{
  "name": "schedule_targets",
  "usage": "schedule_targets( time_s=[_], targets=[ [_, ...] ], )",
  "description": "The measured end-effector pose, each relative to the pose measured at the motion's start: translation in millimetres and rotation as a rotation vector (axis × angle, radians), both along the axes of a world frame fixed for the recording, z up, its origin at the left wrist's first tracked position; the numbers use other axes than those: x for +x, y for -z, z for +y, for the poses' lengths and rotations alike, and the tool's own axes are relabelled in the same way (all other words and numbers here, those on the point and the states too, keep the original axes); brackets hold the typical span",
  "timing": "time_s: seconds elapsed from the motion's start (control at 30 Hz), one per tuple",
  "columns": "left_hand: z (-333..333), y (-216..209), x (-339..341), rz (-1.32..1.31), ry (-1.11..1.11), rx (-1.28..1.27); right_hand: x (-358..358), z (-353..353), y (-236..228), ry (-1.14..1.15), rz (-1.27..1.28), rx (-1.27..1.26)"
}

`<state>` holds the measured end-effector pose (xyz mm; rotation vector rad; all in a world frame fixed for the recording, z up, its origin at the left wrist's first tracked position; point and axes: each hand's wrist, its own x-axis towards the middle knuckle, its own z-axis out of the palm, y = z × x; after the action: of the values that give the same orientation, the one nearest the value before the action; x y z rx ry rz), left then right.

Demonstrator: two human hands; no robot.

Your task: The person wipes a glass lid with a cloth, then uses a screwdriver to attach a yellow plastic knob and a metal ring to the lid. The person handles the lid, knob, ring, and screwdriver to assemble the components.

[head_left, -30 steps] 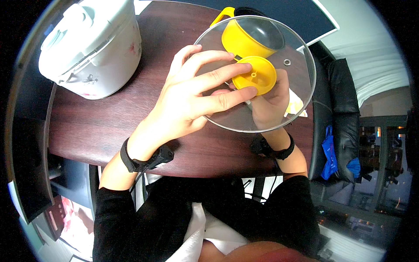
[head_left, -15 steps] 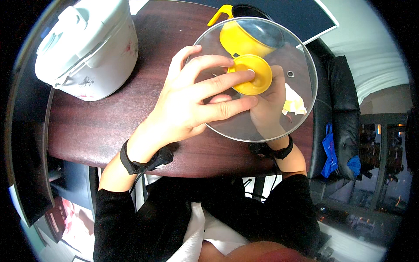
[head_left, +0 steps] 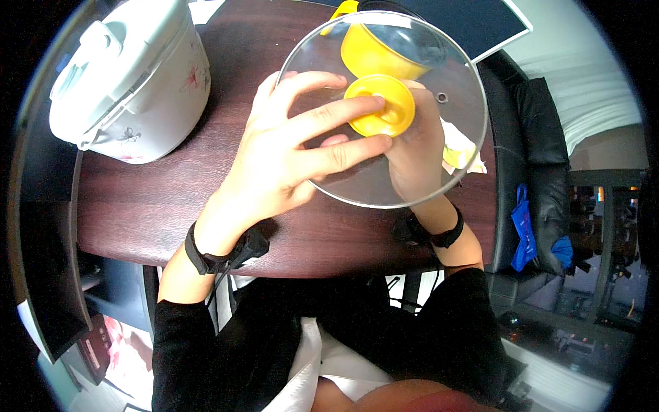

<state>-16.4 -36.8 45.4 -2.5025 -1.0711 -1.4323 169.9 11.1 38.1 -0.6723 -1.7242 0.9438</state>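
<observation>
A round glass lid (head_left: 329, 168) with a metal rim and a yellow knob (head_left: 391, 127) is held up over the table, tilted. My left hand (head_left: 274, 147) lies across its upper face, with the fingertips pressing on the knob. Through the glass shows my right hand (head_left: 419, 151), beneath the lid, its fingers gathered under the knob and partly hidden by it. Beyond, partly seen through the lid, stands a yellow pot (head_left: 374, 55) with a yellow handle and a dark inside.
A white rice cooker (head_left: 158, 96) with a floral print stands at the left on the dark wooden table (head_left: 151, 213). Some white and yellow packaging (head_left: 458, 147) lies right of the lid. A black leather seat (head_left: 542, 130) with a blue strap (head_left: 523, 230) is at the right.
Both hands and the lid have shifted slightly left and upward in the view. My fingers stay on the knob, which appears turned a little.
</observation>
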Motion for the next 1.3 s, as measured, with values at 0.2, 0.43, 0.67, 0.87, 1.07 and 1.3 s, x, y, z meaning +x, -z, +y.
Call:
schedule_targets(
  time_s=[0.2, 0.43, 0.67, 0.87, 1.07, 1.3],
  targets=[
    [7, 5, -3, 0.082, -0.031, 0.034, 4, 8, 3, -0.146, 0.003, -0.311],
    [11, 3, -6, 0.116, -0.068, -0.061, 18, 30, 5, -0.720, 0.462, -0.837],
    [10, 0, -5, 0.232, -0.114, -0.116, 24, 44, 7, -0.937, 0.589, -0.966],
    [13, 2, -5, 0.246, -0.132, -0.182, 22, 41, 11, -0.739, 0.544, -1.009],
    [16, 8, -4, 0.121, -0.139, -0.278, 18, 37, 6, -0.733, 0.497, -1.040],
    [20, 14, -8, 0.103, -0.140, -0.271, 17, 39, 9, -0.730, 0.540, -1.100]
  ],
)
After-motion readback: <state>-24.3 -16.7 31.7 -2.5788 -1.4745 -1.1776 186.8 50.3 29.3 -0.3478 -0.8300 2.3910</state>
